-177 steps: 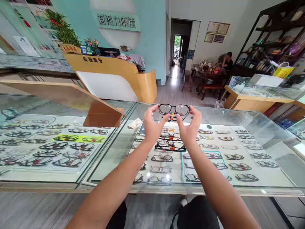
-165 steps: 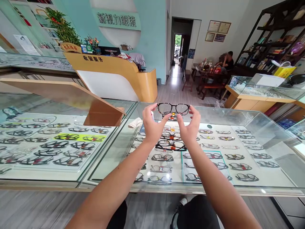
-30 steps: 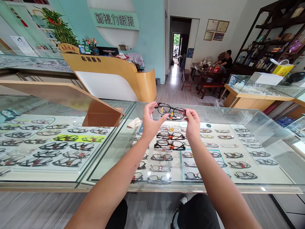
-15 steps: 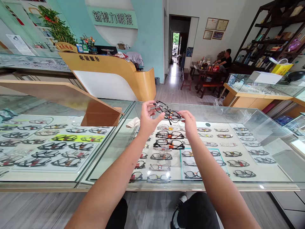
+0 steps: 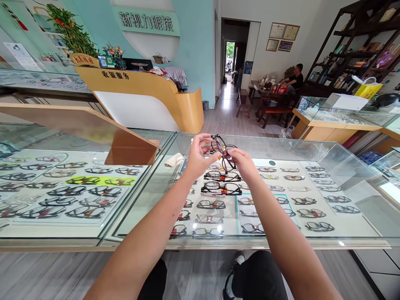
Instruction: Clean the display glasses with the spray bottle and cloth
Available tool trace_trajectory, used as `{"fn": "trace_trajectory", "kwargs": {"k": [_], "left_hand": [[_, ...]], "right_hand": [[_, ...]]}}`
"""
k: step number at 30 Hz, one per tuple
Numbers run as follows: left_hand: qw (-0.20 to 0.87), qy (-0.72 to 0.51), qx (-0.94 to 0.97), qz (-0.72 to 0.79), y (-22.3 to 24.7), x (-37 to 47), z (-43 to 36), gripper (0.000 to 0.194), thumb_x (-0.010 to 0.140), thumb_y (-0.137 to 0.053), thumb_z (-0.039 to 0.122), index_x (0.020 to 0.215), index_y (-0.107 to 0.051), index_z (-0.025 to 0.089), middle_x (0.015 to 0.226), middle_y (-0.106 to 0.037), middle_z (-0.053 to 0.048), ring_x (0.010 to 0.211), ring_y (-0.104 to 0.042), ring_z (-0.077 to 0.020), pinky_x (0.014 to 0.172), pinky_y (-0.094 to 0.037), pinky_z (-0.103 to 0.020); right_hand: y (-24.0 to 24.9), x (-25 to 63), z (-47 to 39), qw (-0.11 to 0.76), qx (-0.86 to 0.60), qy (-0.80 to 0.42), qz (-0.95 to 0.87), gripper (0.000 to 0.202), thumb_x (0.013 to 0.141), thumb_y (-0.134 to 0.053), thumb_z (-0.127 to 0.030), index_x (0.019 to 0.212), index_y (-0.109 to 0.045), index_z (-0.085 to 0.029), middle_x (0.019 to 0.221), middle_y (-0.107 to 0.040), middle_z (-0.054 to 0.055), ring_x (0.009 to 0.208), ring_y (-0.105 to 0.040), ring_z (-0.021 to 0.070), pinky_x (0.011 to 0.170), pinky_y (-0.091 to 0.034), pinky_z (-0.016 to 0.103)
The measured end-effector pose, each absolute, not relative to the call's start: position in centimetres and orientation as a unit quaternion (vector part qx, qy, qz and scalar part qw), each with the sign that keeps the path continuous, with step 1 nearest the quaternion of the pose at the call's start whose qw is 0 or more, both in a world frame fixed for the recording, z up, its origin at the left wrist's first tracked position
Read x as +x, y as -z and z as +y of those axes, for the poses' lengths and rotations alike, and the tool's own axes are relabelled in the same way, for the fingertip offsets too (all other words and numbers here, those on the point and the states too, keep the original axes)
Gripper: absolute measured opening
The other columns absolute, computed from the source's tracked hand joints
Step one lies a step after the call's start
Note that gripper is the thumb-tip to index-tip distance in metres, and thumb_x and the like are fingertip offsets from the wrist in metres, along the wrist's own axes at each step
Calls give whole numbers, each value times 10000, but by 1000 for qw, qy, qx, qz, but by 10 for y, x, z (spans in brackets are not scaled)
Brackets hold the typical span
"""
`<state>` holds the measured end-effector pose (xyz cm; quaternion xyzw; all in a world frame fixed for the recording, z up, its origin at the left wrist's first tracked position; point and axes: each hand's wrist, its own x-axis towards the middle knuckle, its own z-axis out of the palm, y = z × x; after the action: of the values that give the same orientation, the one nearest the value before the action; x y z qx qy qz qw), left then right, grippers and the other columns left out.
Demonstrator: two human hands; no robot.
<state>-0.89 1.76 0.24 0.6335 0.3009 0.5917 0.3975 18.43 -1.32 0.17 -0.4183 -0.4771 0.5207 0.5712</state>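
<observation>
Tilting black glasses (image 5: 223, 153) more steeply between both hands (image 5: 199, 159) (image 5: 245, 161).

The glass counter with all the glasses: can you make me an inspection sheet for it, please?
Surface: clear glass display counter, shiny with light spots
Things: black-rimmed eyeglasses, held tilted; many eyeglasses in rows
Clutter: crumpled cream cloth; slanted brown wood-edged board
Left hand: holds the raised end of the black-rimmed eyeglasses
Right hand: holds their lower end
Cables: nothing seen
Surroundings: yellow-and-white curved desk; seated person in dark clothes
</observation>
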Motion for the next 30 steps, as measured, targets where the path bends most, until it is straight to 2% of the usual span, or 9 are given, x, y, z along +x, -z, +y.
{"fn": "trace_trajectory", "kwargs": {"k": [6,9,13,19,22,24,26,28,30], "left_hand": [[438,-590,616,285,-3,-8,19,722,719,-944,386,1300,-530,275,1268,-744,-106,1107,-790,-259,780,-582,-313],[469,-579,607,275,-3,-9,20,746,713,-953,404,1306,-518,282,1317,-733,-117,1106,-789,-255,807,-619,-329],[488,-565,607,272,-1,-10,21,763,725,-959,450,1319,-506,297,1369,-709,-118,1113,-785,-252,861,-644,-365],[465,-571,612,288,-2,-5,19,716,727,-952,432,1285,-524,294,1341,-707,-105,1141,-745,-244,942,-616,-395],[360,-611,607,359,-5,-4,13,480,768,-904,416,1094,-584,268,1057,-695,-34,936,-681,-192,823,-559,-337],[283,-610,620,404,-9,-5,7,313,830,-853,410,891,-594,246,798,-558,16,746,-548,-160,709,-474,-315],[256,-576,656,415,-11,-4,1,291,898,-792,423,763,-617,234,677,-440,28,659,-431,-155,645,-390,-322],[271,-539,687,405,-11,-3,-3,275,935,-755,449,772,-710,232,640,-412,29,632,-390,-155,625,-340,-331],[289,-519,696,402,-10,0,-5,255,939,-756,480,868,-799,240,622,-386,38,613,-369,-153,619,-311,-331]], "right_hand": [[1,177,-14,590,-398,-526,-467,284,790,-823,-527,808,-818,-244,946,-845,36,920,-731,236,840,-567,366],[3,173,-14,610,-394,-515,-455,293,800,-824,-535,827,-811,-243,917,-834,30,871,-718,221,837,-555,366],[2,175,-12,590,-397,-525,-467,313,749,-859,-541,829,-819,-241,922,-825,19,849,-676,193,824,-528,340],[-2,176,-14,608,-415,-485,-473,247,764,-810,-489,778,-809,-243,792,-772,-4,749,-602,167,793,-497,333],[-3,176,-16,617,-425,-473,-464,266,767,-808,-505,794,-804,-240,829,-784,6,813,-645,186,844,-523,343],[-3,177,-16,623,-436,-454,-464,276,788,-800,-514,814,-807,-239,883,-803,16,870,-671,200,879,-537,350],[-3,177,-16,632,-445,-428,-469,279,812,-790,-516,825,-809,-238,896,-809,23,894,-684,212,901,-545,364],[-1,175,-17,639,-445,-394,-488,269,836,-783,-508,833,-811,-240,892,-811,31,898,-696,227,913,-550,385],[0,173,-19,640,-442,-343,-527,242,873,-776,-484,853,-825,-248,932,-820,44,930,-712,242,928,-549,403]]}}
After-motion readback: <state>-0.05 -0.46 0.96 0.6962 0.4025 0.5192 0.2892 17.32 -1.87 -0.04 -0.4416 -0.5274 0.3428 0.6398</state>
